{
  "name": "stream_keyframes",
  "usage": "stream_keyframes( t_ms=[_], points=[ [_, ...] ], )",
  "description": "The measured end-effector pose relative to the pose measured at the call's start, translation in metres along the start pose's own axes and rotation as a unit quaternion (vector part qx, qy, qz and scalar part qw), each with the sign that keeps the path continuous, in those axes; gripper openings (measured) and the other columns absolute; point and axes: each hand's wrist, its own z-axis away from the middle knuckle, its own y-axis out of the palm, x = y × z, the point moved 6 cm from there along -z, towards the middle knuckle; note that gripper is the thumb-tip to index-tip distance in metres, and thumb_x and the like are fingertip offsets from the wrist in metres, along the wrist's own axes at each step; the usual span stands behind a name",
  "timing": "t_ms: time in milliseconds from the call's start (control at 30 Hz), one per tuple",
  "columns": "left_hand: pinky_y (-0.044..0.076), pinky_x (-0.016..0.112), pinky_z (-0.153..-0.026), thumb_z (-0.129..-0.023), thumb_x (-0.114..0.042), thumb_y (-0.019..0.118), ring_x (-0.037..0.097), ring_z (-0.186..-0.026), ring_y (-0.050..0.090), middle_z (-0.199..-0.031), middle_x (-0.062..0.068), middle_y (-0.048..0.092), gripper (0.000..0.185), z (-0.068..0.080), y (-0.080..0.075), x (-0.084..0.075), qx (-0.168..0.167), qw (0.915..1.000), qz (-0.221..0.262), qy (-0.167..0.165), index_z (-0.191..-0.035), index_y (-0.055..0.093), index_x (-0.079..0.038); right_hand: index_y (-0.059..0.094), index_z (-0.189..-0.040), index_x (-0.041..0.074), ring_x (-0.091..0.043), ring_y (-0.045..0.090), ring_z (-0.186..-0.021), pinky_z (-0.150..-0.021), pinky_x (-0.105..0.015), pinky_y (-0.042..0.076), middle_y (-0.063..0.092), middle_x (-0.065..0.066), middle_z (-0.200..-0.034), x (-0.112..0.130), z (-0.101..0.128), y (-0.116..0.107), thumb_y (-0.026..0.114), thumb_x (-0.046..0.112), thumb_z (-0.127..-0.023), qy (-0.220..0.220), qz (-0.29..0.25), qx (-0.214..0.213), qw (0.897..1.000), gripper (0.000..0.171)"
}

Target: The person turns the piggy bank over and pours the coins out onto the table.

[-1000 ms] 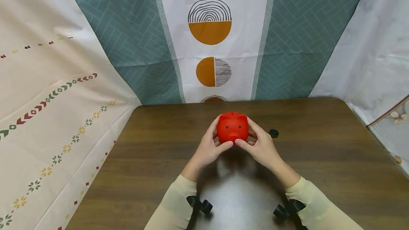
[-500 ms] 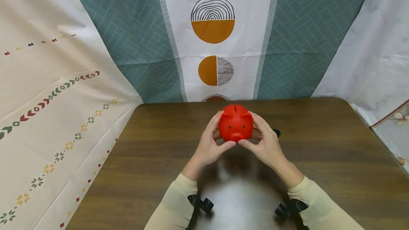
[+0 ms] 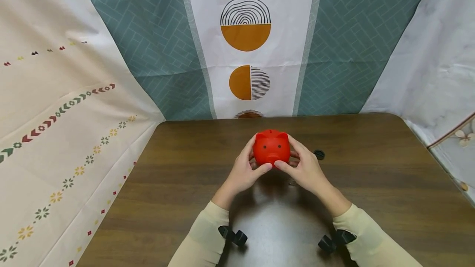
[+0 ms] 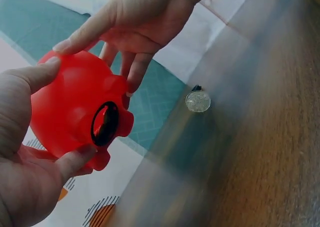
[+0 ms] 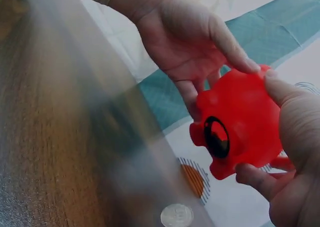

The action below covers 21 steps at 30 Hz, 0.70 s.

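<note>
A red piggy bank point(image 3: 272, 148) is held up over the table between both hands, its face toward the head camera. My left hand point(image 3: 242, 173) grips its left side and my right hand point(image 3: 306, 171) grips its right side, thumbs near each other below the snout. In the wrist views the underside shows a round open hole point(image 4: 105, 123) with a dark rim among the stubby feet. A silver coin point(image 4: 198, 101) appears below the bank, over the table surface. It also shows in the right wrist view as a pale coin point(image 5: 176, 216).
A small round black plug point(image 3: 319, 154) lies on the brown wooden table point(image 3: 178, 184), just right of the right hand. Patterned cloths hang behind and at both sides. A black wrist camera point(image 3: 240, 238) is strapped to each sleeve.
Both hands raised and tipped the piggy bank, then brought it back down to about its earlier pose. A coin has come into view below it.
</note>
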Motion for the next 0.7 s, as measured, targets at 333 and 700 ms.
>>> stream_keyframes(
  t_ms=[333,700],
  points=[
    [0.052,0.041,-0.089,-0.084,-0.016,0.074,0.026,-0.121,0.051,-0.146,0.001,0.038,0.086,0.001,-0.002,-0.016,0.010,0.9998,0.011,-0.016,-0.153,0.022,-0.020,0.037,-0.149,0.019,-0.032,0.061,-0.111,-0.076,-0.037,0.056,0.048,-0.006,-0.142,-0.008,-0.001,0.005,0.080,0.023,-0.079,0.005,-0.043,0.015,0.999,0.081],
    [0.051,0.043,-0.091,-0.082,-0.013,0.075,0.028,-0.125,0.048,-0.150,0.002,0.033,0.091,-0.001,0.000,-0.005,0.007,0.9999,0.010,0.007,-0.153,0.019,-0.021,0.041,-0.147,0.020,-0.031,0.061,-0.111,-0.075,-0.034,0.056,0.049,-0.005,-0.142,-0.002,0.002,0.001,0.082,0.022,-0.077,-0.027,-0.029,-0.007,0.999,0.082]
  ],
)
